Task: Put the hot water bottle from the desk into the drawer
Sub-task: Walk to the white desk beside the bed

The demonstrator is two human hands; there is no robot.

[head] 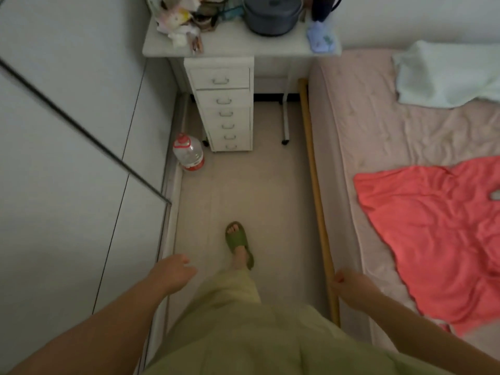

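Observation:
A light blue hot water bottle (322, 39) with a small green print lies on the right end of the white desk (230, 46), at the far end of the room. Under the desk stands a white drawer unit (224, 104) with several drawers, all pushed in. My left hand (173, 272) hangs low at the left, empty, with its fingers loosely apart. My right hand (349, 282) hangs low at the right, next to the bed frame, curled into a loose fist with nothing in it. Both hands are far from the desk.
A dark pot (272, 14), a dark mug (323, 6) and a heap of papers (178, 23) crowd the desk. A large water bottle (188, 155) stands on the floor left of the drawers. A bed (392, 136) with a red cloth (438, 234) lines the right, wardrobe doors (67, 158) the left.

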